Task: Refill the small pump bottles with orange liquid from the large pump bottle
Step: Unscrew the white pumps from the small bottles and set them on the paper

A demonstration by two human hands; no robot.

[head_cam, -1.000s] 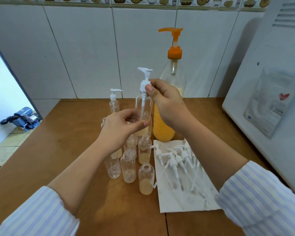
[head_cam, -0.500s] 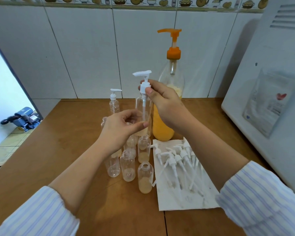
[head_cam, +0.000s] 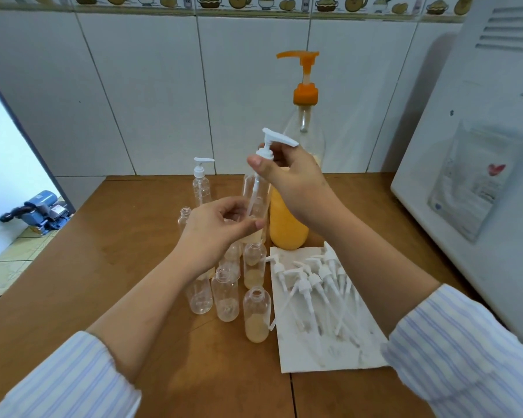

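Wooden table (head_cam: 73,267), white-tiled wall (head_cam: 133,95), perhaps kitchen.

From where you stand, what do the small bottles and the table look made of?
The small bottles look like clear, glossy plastic: you see the liquid and the table through them. The table looks like brown wood or laminate with a dull sheen; which one, I can't tell.

White tiled wall (head_cam: 151,95); brown wooden table (head_cam: 109,267); white appliance (head_cam: 480,206) at right.
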